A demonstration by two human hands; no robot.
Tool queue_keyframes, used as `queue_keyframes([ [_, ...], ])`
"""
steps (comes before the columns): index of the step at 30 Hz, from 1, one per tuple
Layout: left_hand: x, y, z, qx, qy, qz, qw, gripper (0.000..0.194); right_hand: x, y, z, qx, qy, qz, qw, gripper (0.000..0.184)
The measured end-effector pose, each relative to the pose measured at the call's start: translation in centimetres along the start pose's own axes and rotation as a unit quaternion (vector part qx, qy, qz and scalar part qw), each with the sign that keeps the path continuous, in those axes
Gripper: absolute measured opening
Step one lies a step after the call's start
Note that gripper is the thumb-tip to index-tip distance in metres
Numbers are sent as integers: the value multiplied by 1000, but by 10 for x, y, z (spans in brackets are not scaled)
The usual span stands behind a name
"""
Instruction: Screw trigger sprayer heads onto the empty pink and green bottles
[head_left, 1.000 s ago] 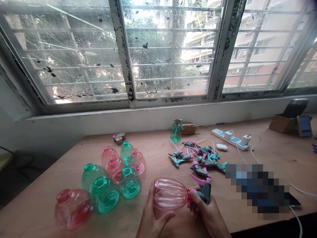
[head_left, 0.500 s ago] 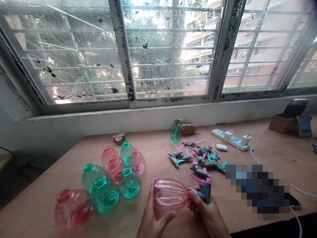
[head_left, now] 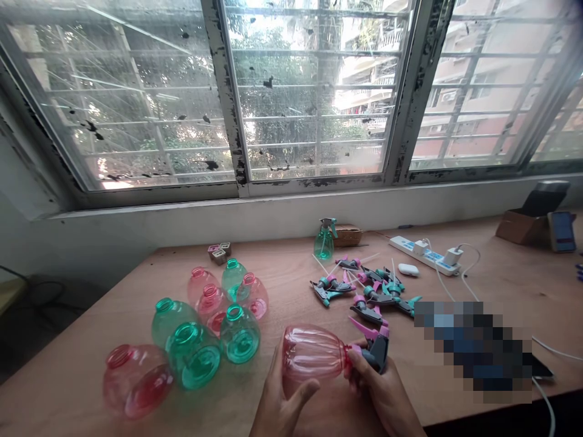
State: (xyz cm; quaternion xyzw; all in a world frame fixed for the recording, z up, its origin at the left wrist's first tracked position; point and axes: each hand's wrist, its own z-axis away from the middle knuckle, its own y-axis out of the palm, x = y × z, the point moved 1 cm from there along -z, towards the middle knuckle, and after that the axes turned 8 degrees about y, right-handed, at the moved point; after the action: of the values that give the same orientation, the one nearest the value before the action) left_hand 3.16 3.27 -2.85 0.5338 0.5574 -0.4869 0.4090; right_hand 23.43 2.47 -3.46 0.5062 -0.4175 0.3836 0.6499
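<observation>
A clear pink spray bottle [head_left: 314,352] lies sideways between my hands over the front of the table, its base to the left. My left hand [head_left: 285,388] holds the base end; its fingers are mostly hidden behind the bottle and its thumb sticks out below. At the neck, my right hand [head_left: 373,379] grips the pink collar of the grey and pink spray head [head_left: 377,352], thumb on top. The head sits on the bottle's mouth; whether it is fully tight I cannot tell. Beyond it lie several loose spray heads [head_left: 368,312] in grey, pink and teal.
Several open bottles, such as a green one [head_left: 194,358] and a pink one [head_left: 136,382], stand at left. Behind are a complete green spray bottle [head_left: 323,243], a small box [head_left: 347,235], a power strip [head_left: 426,256] and a white case [head_left: 408,270]. A blurred-out device [head_left: 478,352] lies right.
The bottle's base end has turned up slightly, and my left thumb has shifted a little. My right hand stays at the collar.
</observation>
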Motion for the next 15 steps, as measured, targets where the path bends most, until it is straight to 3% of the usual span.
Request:
queue_keyframes([
  [2,3,0,0,-18,1,9,1000,88,-1,-1,-1,-1,0,0,1000,38],
  [6,2,2,-1,-2,40,26,999,85,-2,-2,0,-1,-5,-16,1000,38],
  [11,-5,0,0,18,12,20,1000,108,-2,-1,0,-1,0,0,1000,39],
  [15,3,-3,-2,10,-9,28,1000,91,-2,-1,-1,6,-2,8,1000,38],
])
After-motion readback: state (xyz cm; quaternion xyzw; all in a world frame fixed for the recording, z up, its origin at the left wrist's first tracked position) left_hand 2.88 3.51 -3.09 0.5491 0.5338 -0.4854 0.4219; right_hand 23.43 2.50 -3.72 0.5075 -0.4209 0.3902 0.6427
